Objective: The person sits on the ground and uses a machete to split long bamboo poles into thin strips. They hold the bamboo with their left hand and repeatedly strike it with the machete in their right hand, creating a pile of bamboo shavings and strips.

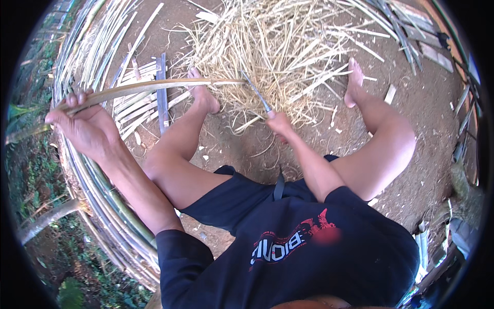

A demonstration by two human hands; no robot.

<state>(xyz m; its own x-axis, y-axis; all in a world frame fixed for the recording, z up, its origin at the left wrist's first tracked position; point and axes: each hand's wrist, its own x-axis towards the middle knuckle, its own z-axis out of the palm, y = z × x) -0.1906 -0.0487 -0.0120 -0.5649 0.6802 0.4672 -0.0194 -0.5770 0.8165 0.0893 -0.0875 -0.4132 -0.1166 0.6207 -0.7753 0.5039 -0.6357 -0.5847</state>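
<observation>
My left hand (87, 121), raised at the far left, has its fingers curled round a long bamboo strip (149, 87). The strip bows across in front of me to the right, and its other end is by the blade of a knife (256, 91). In my right hand (279, 125) is the knife's handle, mostly hidden by the fist. The thin blade points away and slightly left, over a heap of pale shavings (272, 46). Whether the blade touches the strip or only crosses near it, I cannot tell.
My bare feet rest either side of the shavings. Split strips (139, 105) and a dark flat slat (162, 92) lie on the ground at left. Long poles (110, 193) curve along the left edge, with greenery beyond. Planks (419, 31) lie at the far right.
</observation>
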